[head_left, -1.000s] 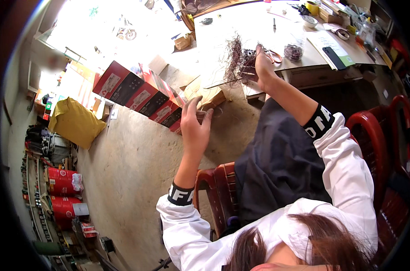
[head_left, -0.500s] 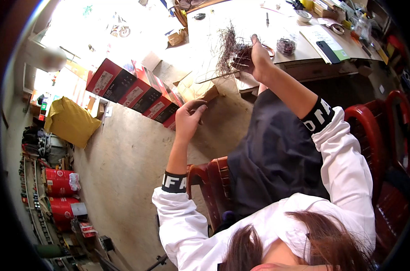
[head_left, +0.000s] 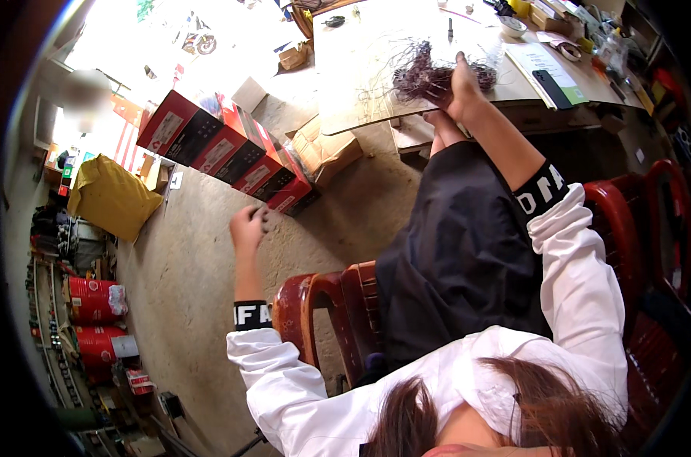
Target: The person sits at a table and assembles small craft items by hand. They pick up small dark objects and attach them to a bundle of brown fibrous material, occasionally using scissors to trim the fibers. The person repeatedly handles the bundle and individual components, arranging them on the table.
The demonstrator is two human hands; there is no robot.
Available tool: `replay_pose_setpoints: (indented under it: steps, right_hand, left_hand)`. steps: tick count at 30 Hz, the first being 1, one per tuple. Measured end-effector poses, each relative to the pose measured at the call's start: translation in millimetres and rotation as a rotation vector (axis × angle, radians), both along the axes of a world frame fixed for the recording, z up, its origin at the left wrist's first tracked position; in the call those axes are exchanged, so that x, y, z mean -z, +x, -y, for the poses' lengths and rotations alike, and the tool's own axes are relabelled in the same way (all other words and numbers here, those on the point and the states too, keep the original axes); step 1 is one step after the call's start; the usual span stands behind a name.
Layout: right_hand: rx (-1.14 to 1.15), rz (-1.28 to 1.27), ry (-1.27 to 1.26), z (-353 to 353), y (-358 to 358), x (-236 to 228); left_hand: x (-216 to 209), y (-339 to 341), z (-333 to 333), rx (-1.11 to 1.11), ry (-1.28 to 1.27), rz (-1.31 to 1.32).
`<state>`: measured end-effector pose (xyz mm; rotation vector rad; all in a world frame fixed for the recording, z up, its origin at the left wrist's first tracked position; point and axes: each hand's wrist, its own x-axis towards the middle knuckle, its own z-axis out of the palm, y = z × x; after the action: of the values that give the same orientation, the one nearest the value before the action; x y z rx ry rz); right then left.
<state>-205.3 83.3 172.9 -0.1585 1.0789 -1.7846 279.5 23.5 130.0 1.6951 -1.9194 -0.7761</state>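
Observation:
My right hand (head_left: 461,93) is wrapped round a tangled bundle of thin dark wires (head_left: 420,80) at the near edge of the white table (head_left: 353,91). Loose strands fan out leftward over the tabletop. Partly behind that hand lies a small dark coiled pile (head_left: 484,76), apparently of similar wire. My left hand (head_left: 249,227) hangs in the air over the floor, well away from the table, with its fingers curled in. Whether a thin strand is between those fingers cannot be made out.
Red and black boxes (head_left: 223,148) stand in a row left of the table, beside an opened brown carton (head_left: 326,152). A yellow sack (head_left: 113,198) is farther left. On the table's right lie a phone (head_left: 551,87), papers and a bowl (head_left: 512,27). Red chairs (head_left: 292,305) flank me.
My left hand has swung left and down, away from the table, its fingers now more curled. My right hand has shifted slightly right with the wire bundle, which now leans less upright.

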Motion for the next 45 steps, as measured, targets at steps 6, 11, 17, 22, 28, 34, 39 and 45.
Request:
replay_pose_setpoints:
  steps: [6, 11, 17, 22, 28, 34, 39, 45]
  right_hand:
    - [0.052, 0.019, 0.056, 10, -48, 29]
    - [0.023, 0.076, 0.075, 48, -18, 8]
    - [-0.041, 0.113, 0.022, 158, -71, 6]
    - [-0.135, 0.17, 0.052, 237, -144, 52]
    - [0.033, -0.911, 0.66, 244, -117, 100]
    - [0.274, -1.174, 0.026, 151, -28, 91]
    - [-0.298, -0.992, -0.274, 19, 122, 55]
    - [-0.675, -0.861, -0.438, -64, 221, 69]
  left_hand:
    - [65, 158, 22, -0.59, 0.095, -0.592]
    - [113, 265, 10, -0.942, 0.015, -1.209]
    - [112, 275, -11, -1.083, -0.197, -1.227]
    - [117, 239, -1, -1.029, -0.22, -1.258]
    - [64, 179, -21, -0.769, -0.252, -1.022]
    - [7, 121, -19, -0.6, -0.346, -1.044]
    - [-34, 94, -50, -0.585, -0.459, -1.18]
    - [-80, 54, -104, -0.434, -0.509, -1.265]
